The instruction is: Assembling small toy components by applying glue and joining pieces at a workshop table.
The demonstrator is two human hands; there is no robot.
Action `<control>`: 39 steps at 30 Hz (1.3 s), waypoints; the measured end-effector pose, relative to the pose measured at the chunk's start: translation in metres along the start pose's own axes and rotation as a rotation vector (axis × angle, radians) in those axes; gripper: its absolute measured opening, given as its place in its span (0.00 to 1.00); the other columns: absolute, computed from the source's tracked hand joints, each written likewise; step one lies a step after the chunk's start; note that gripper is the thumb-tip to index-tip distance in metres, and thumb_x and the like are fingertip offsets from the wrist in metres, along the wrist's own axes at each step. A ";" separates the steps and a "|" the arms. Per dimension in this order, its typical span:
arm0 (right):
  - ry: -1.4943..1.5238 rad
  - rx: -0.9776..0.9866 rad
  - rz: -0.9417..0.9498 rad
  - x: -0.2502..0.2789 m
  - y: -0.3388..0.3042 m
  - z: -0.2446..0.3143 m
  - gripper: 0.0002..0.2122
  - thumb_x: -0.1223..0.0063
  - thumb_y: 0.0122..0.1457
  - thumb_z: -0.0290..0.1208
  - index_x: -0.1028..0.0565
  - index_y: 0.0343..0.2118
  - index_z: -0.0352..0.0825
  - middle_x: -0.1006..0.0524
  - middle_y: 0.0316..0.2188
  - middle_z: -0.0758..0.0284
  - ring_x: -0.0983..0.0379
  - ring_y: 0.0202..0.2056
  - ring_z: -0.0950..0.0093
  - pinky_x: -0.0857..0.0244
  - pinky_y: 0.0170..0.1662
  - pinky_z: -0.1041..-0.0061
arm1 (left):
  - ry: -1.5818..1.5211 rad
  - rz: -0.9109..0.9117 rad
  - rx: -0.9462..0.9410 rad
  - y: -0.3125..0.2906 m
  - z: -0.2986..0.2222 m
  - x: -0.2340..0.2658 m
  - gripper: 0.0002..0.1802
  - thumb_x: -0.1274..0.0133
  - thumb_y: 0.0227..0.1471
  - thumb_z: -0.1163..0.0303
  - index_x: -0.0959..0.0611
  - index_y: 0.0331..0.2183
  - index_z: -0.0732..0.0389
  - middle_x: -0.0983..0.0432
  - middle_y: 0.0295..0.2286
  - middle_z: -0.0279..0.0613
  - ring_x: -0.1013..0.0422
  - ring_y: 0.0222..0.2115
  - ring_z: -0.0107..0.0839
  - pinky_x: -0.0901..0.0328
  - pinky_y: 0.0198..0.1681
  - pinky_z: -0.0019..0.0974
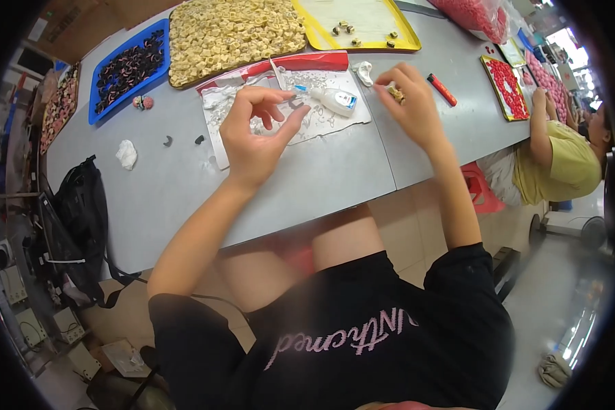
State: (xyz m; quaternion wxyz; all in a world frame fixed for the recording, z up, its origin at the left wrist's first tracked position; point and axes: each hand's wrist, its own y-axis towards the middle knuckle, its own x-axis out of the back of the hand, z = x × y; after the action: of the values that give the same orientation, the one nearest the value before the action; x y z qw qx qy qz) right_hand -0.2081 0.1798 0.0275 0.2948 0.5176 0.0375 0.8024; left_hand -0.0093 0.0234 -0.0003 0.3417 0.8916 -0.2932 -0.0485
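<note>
My left hand (258,133) is raised over a glue-spotted white board (222,154), thumb and forefinger closed on a small dark grey piece (296,104). Just beyond those fingertips a white glue bottle (338,101) with a blue tip lies on its side. Off the board's right edge, my right hand (417,106) has its fingers curled around a small yellow-and-black piece (395,94). Beside it sits a crumpled white tissue (364,72). Loose dark curved bits (168,141) lie on the grey table to the left.
Across the back stand a blue tray (133,72) of black pieces, a tray of yellow pieces (236,37) and a yellow-rimmed tray (362,44) with several finished-looking pieces. A red marker-like stick (442,90) lies right. A black bag (78,219) hangs left; another person (560,160) sits right.
</note>
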 end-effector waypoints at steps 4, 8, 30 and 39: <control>-0.168 -0.010 0.036 0.022 0.004 -0.014 0.06 0.45 0.50 0.26 0.28 0.29 0.31 0.28 0.31 0.62 0.31 0.37 0.64 0.35 0.39 0.69 | 0.036 0.039 -0.027 -0.002 0.002 -0.005 0.16 0.35 0.37 0.76 0.26 0.30 0.59 0.24 0.28 0.34 0.35 0.19 0.18 0.41 0.21 0.21; -0.340 -0.094 0.145 0.015 0.014 -0.019 0.08 0.43 0.50 0.28 0.29 0.27 0.29 0.28 0.29 0.62 0.30 0.32 0.65 0.36 0.38 0.69 | 0.076 0.086 -0.020 0.000 0.001 -0.004 0.17 0.35 0.38 0.78 0.27 0.31 0.60 0.25 0.30 0.36 0.35 0.22 0.17 0.40 0.24 0.21; 0.821 0.040 0.188 -0.016 0.087 0.067 0.06 0.46 0.52 0.22 0.27 0.34 0.28 0.24 0.30 0.68 0.26 0.32 0.80 0.29 0.37 0.80 | 0.102 -0.179 -0.044 0.021 -0.001 0.016 0.18 0.35 0.38 0.78 0.27 0.31 0.60 0.24 0.31 0.38 0.35 0.22 0.18 0.40 0.25 0.22; 1.336 -0.104 0.327 -0.054 0.081 0.055 0.07 0.47 0.55 0.23 0.28 0.36 0.29 0.26 0.35 0.64 0.26 0.36 0.75 0.29 0.40 0.76 | 0.108 -0.184 -0.046 0.020 0.008 0.011 0.18 0.34 0.38 0.76 0.26 0.32 0.61 0.23 0.31 0.39 0.32 0.21 0.20 0.39 0.24 0.23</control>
State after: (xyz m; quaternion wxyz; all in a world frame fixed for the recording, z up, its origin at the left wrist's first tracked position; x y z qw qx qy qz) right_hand -0.1811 0.0719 0.0390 0.1082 -0.1034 0.0941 0.9843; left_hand -0.0125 0.0010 0.0076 0.3713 0.9080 -0.1902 -0.0383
